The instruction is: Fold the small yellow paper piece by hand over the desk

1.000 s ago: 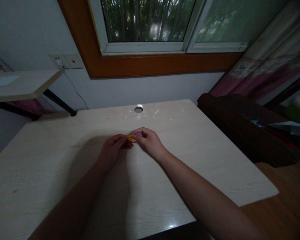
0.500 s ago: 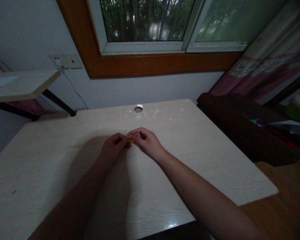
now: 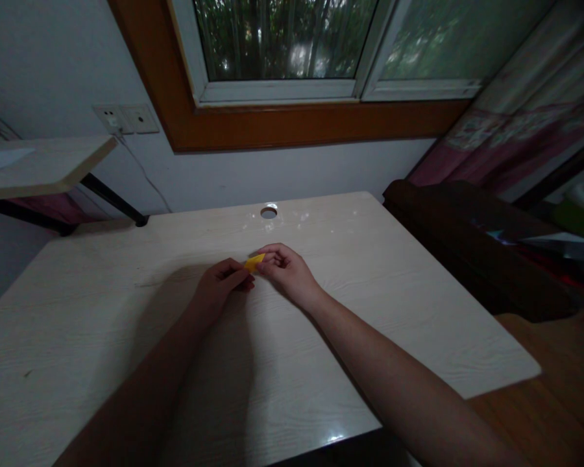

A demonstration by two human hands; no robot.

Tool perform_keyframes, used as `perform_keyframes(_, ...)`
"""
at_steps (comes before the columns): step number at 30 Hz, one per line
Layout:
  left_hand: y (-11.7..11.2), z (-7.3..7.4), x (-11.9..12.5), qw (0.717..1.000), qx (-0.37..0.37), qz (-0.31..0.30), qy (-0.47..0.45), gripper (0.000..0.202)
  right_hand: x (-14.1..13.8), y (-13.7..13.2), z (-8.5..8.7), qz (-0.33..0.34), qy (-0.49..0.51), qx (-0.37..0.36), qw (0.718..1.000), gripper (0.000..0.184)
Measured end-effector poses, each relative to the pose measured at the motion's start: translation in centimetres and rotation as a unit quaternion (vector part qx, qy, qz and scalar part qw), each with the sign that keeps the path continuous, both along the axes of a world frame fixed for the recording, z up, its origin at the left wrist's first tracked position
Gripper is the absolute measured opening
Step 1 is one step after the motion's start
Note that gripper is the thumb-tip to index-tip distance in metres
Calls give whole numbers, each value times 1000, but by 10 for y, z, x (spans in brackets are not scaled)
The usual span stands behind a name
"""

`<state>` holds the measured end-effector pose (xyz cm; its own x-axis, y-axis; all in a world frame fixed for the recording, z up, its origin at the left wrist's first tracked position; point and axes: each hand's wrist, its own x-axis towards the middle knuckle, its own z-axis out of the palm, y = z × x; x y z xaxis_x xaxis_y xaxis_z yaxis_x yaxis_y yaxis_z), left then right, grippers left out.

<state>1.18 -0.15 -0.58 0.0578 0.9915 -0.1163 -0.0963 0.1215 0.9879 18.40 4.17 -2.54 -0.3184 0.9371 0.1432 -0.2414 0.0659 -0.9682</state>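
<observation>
- Holds a small yellow piece [image 3: 254, 263] between both hands, over the middle of the bench [image 3: 394, 311] and somewhat toward its far side.
- Pinches the left end with the left hand [image 3: 217, 285], thumb and forefinger drawn together, remaining fingers curled below.
- Pinches the right end with the right hand [image 3: 289, 274], thumb on the near side, fingers bent round on the far side.
- Shows a flat, slanting yellow face in the narrow gap between the hands; too small for finer detail. Cannot tell about contact between piece and bench.
- Reaches in from the near side with bare forearms [image 3: 370, 344], one from near left, one from near right, with a soft shadow around the left one.
- Near the far edge of the bench, beyond the hands: a round hole [image 3: 268, 213], with small bright reflections about it.
- At far left: a raised shelf [image 3: 53, 170] on black legs [image 3: 114, 199], with a white sheet [image 3: 2, 157] on top.
- On the wall behind, left of the window [image 3: 277, 92]: socket plates [image 3: 126, 119], with a pale cable [image 3: 146, 172] running down toward the bench.
- Around the window: orange-brown trim [image 3: 272, 126].
- At far right: a pale and pink curtain [image 3: 491, 130], above dark wooden furniture [image 3: 467, 253] just beside the bench.
- At near right, below the bench: wooden floor [image 3: 559, 370].
</observation>
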Motion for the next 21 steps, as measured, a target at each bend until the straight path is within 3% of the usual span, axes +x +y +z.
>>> perform_keyframes(16, -2, 5, 2, 994, 5, -25, 105, 29, -5, -3, 0, 10, 34, -6, 999, 41)
perform_keyframes(21, -2, 6, 2, 994, 4, -36, 100, 28, -6, -3, -1, 17, 50, -18, 998, 40)
